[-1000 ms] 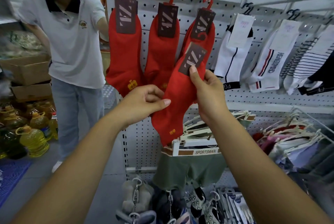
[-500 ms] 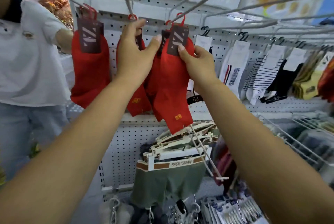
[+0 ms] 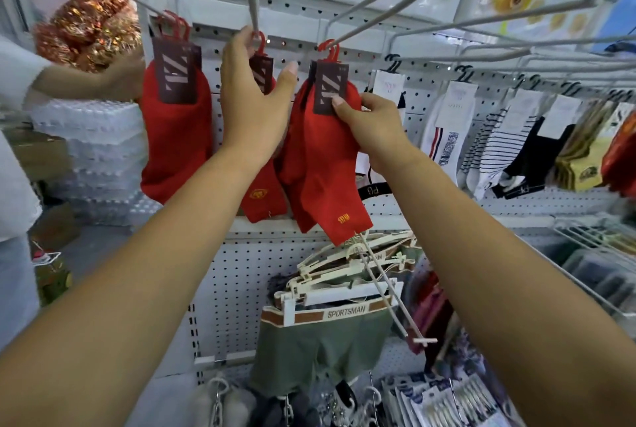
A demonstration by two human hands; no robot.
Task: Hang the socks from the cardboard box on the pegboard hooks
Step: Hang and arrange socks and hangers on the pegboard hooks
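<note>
On my feed I count three bunches of red ankle socks hanging on the white perforated pegboard (image 3: 247,282), one bunch on each of three grey wire hooks. The left bunch (image 3: 175,144) hangs free, a dark brown card facing me; its red hangers overlap too much to count. The left hand (image 3: 254,96) is raised to the middle wire hook (image 3: 254,10). Its fingers reach the red plastic hanger (image 3: 262,39) of the middle bunch (image 3: 265,206) and its thumb is spread well apart. I cannot tell whether that grip closes on the hanger, because the back of the hand hides the fingertips. The right hand (image 3: 375,127) has a pinching grip on the right bunch (image 3: 320,172), with the thumb flat on its dark brown card label (image 3: 328,86) and the fingers curled behind the sock. That bunch hangs by at least two red hanger loops (image 3: 328,48) from the right wire hook (image 3: 371,15) and touches the middle bunch. Further right I count four more kinds of sock in a row: white with red and blue stripes (image 3: 444,137), black-and-white striped (image 3: 488,151), black (image 3: 537,154) and yellow (image 3: 581,158). Below hangs one pair of olive-green briefs (image 3: 323,347) with SPORTSMAN on the waistband. At far left a second person's arm (image 3: 86,82) reaches toward the left bunch, below a mass of red-gold tinsel (image 3: 86,24).
</note>
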